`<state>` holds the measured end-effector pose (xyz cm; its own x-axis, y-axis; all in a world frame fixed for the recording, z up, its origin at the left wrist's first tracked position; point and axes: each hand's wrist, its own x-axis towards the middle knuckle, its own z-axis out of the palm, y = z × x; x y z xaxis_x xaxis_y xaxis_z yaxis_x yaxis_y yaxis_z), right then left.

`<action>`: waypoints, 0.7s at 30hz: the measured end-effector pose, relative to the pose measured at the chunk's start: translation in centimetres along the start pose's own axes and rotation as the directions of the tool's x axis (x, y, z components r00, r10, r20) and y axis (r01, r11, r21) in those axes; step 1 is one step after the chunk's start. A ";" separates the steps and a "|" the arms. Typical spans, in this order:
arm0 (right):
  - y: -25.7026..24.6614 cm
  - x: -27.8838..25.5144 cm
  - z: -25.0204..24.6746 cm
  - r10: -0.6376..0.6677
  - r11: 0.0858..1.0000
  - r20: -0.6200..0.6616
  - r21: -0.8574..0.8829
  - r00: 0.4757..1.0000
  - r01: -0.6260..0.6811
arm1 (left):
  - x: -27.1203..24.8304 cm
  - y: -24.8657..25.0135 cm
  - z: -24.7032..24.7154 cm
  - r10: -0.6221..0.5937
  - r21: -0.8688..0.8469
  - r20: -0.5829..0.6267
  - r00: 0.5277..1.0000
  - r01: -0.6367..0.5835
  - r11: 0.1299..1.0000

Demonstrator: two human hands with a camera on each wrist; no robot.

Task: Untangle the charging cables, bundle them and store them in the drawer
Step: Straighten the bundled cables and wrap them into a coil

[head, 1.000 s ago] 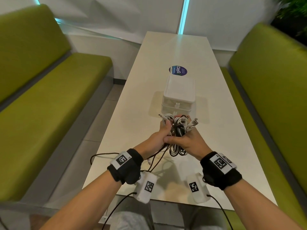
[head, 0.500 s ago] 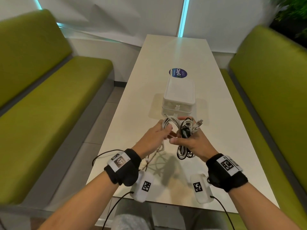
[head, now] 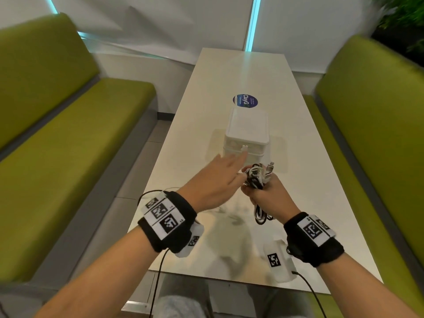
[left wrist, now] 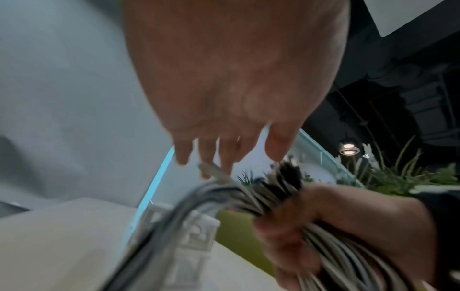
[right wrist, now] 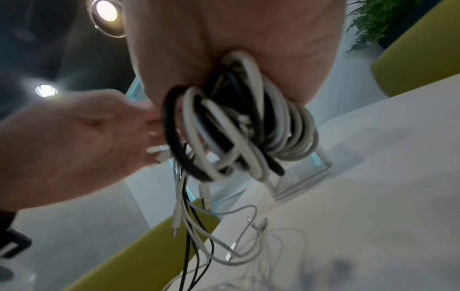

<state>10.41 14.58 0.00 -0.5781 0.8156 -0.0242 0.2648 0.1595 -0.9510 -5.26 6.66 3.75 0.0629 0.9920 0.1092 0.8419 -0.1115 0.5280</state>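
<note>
Two hands show from your head: your right hand (head: 266, 193) grips the bundle of cables (head: 257, 177) above the table (head: 179, 138), just before the shut white drawer box (head: 246, 131), contents hidden, while your left hand (head: 215, 182), fingers straight, reaches toward the box holding nothing. Your left wrist view, blurred, shows those fingers (left wrist: 206, 151) spread over the cables (left wrist: 261, 198). Your right wrist view shows black and white loops (right wrist: 239, 126) hanging from your fist, loose ends trailing toward the table (right wrist: 373, 196).
</note>
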 end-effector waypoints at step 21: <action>-0.8 0.5 1.4 -0.190 0.977 -0.036 0.088 0.981 0.193 | 1.3 0.8 2.6 -0.380 -0.871 -0.014 0.925 0.176 0.459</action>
<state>8.85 14.13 0.31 -0.5902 0.7896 0.1682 0.0797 0.2643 -0.9611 -3.14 8.06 2.11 -0.2695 0.9590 -0.0881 -0.0692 0.0719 0.9950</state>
